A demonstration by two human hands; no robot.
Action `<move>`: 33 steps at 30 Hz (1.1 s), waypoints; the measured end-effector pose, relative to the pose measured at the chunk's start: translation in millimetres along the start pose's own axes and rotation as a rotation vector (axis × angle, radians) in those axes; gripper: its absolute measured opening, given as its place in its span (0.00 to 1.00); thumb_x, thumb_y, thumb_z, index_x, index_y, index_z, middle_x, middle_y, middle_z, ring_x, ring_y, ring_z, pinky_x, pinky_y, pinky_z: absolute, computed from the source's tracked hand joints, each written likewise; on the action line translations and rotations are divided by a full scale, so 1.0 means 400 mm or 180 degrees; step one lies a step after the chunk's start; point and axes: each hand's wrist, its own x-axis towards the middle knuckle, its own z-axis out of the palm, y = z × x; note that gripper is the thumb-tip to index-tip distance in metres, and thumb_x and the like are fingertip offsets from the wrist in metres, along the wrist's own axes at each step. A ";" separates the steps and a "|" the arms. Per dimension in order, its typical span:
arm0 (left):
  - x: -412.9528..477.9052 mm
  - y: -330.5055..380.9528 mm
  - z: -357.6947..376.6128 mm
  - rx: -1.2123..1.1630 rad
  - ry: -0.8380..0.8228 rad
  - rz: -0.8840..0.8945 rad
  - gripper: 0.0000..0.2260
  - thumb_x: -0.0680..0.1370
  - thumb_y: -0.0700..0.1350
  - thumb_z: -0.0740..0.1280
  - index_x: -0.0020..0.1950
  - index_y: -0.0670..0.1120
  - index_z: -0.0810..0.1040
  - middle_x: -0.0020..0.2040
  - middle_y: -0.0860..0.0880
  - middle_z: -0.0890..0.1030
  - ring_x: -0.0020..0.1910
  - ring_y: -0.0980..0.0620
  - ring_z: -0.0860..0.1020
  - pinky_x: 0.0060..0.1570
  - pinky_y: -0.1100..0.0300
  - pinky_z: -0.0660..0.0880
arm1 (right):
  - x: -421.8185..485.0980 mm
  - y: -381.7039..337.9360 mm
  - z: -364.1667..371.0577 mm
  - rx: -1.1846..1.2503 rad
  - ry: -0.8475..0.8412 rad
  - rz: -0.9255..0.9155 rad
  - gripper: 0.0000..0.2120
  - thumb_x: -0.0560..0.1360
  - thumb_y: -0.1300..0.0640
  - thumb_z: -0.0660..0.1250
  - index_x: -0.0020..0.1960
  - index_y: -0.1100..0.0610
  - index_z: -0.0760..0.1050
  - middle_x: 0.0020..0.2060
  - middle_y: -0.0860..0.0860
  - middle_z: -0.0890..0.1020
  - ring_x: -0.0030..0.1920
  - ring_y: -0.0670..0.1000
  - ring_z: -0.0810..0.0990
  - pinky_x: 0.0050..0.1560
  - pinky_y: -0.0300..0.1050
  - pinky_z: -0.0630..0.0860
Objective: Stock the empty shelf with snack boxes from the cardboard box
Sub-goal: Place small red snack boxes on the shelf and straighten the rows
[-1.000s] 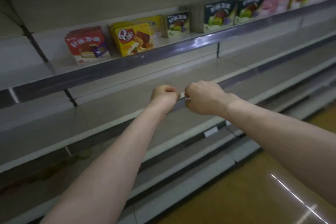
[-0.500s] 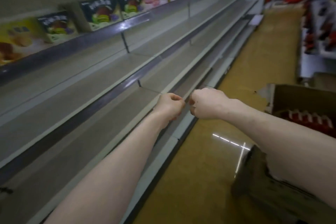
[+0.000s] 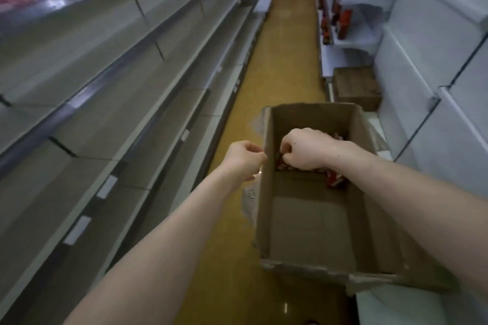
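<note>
Currently, the right hand (image 3: pixel 309 149) is being held with fingers curled over red snack boxes (image 3: pixel 334 179) inside the cardboard box (image 3: pixel 311 232); an actual grip cannot be told. The left hand (image 3: pixel 244 159) is being held fisted, holding nothing, just outside the box's left wall. Left of the box, grey shelves (image 3: pixel 105 119) are being dimly lit beside a yellow aisle floor (image 3: pixel 287 42).

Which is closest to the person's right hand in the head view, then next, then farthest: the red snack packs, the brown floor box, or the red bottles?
From the right hand:
1. The red snack packs: inside the cardboard box, at its fingers.
2. The brown box: on the floor beyond, to the right.
3. The red bottles: white shelf, far down the aisle.
</note>
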 end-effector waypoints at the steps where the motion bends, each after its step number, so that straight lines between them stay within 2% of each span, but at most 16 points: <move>1: 0.028 0.014 0.038 0.0018 -0.0070 -0.0023 0.08 0.79 0.45 0.67 0.58 0.49 0.76 0.51 0.49 0.79 0.47 0.52 0.78 0.37 0.62 0.76 | 0.014 0.060 -0.007 0.0083 -0.0033 0.0127 0.13 0.77 0.54 0.62 0.60 0.52 0.77 0.54 0.51 0.80 0.52 0.55 0.79 0.54 0.53 0.78; 4: 0.096 0.033 0.124 0.0024 -0.0238 -0.0083 0.11 0.79 0.44 0.67 0.62 0.48 0.75 0.52 0.48 0.77 0.50 0.51 0.78 0.35 0.64 0.74 | 0.054 0.213 -0.008 0.0291 -0.0059 0.0468 0.11 0.78 0.57 0.62 0.58 0.52 0.78 0.52 0.52 0.80 0.49 0.53 0.80 0.52 0.52 0.79; 7: 0.155 0.035 0.206 0.0031 -0.0381 -0.0169 0.15 0.79 0.43 0.67 0.66 0.47 0.73 0.59 0.46 0.77 0.57 0.49 0.77 0.37 0.65 0.75 | 0.091 0.340 0.013 0.0382 -0.0095 0.0793 0.12 0.77 0.59 0.61 0.57 0.55 0.79 0.52 0.54 0.82 0.49 0.55 0.81 0.53 0.53 0.80; 10: 0.211 0.022 0.276 0.0090 -0.0533 -0.0239 0.19 0.79 0.42 0.67 0.69 0.47 0.71 0.63 0.46 0.75 0.57 0.50 0.76 0.38 0.65 0.74 | 0.118 0.425 0.053 0.0501 -0.0127 0.1038 0.11 0.78 0.59 0.62 0.58 0.56 0.79 0.53 0.53 0.82 0.51 0.53 0.81 0.52 0.47 0.80; 12: 0.250 0.010 0.315 0.0098 -0.0641 -0.0335 0.21 0.78 0.42 0.68 0.71 0.48 0.69 0.64 0.46 0.74 0.57 0.50 0.75 0.44 0.61 0.77 | 0.133 0.458 0.091 0.0553 -0.0181 0.1152 0.11 0.78 0.57 0.63 0.59 0.55 0.77 0.52 0.52 0.80 0.51 0.52 0.80 0.49 0.44 0.79; 15: 0.309 -0.011 0.367 0.0195 -0.0777 -0.0434 0.25 0.78 0.42 0.69 0.73 0.48 0.66 0.66 0.45 0.73 0.62 0.47 0.74 0.60 0.51 0.76 | 0.156 0.490 0.153 0.0731 -0.0329 0.1298 0.13 0.78 0.57 0.64 0.62 0.54 0.75 0.52 0.52 0.79 0.51 0.52 0.79 0.50 0.44 0.78; 21: 0.466 -0.058 0.474 0.0453 -0.1091 -0.0512 0.31 0.77 0.43 0.70 0.76 0.51 0.60 0.72 0.44 0.65 0.66 0.45 0.72 0.60 0.54 0.74 | 0.235 0.546 0.264 0.1002 -0.0427 0.1673 0.23 0.78 0.59 0.62 0.72 0.54 0.64 0.66 0.55 0.73 0.64 0.56 0.74 0.59 0.48 0.75; 25: 0.579 -0.108 0.543 0.0574 -0.1132 -0.0564 0.33 0.76 0.43 0.70 0.77 0.52 0.57 0.74 0.45 0.62 0.68 0.44 0.69 0.61 0.53 0.73 | 0.311 0.585 0.334 0.1189 -0.0415 0.1962 0.28 0.78 0.58 0.62 0.76 0.53 0.56 0.70 0.56 0.66 0.68 0.58 0.70 0.64 0.52 0.72; 29: 0.700 -0.156 0.576 0.0767 -0.1074 -0.0405 0.37 0.76 0.44 0.70 0.78 0.55 0.52 0.75 0.45 0.58 0.71 0.42 0.65 0.67 0.47 0.70 | 0.404 0.612 0.378 0.1355 -0.0120 0.1845 0.32 0.78 0.59 0.64 0.78 0.51 0.52 0.74 0.53 0.62 0.72 0.55 0.65 0.69 0.51 0.68; 33: 0.807 -0.188 0.597 0.1536 -0.1055 0.0162 0.38 0.77 0.46 0.69 0.78 0.59 0.47 0.75 0.46 0.53 0.74 0.42 0.58 0.71 0.45 0.64 | 0.508 0.608 0.408 0.1447 0.0108 0.1410 0.30 0.79 0.62 0.63 0.77 0.53 0.56 0.75 0.52 0.62 0.74 0.54 0.62 0.72 0.51 0.65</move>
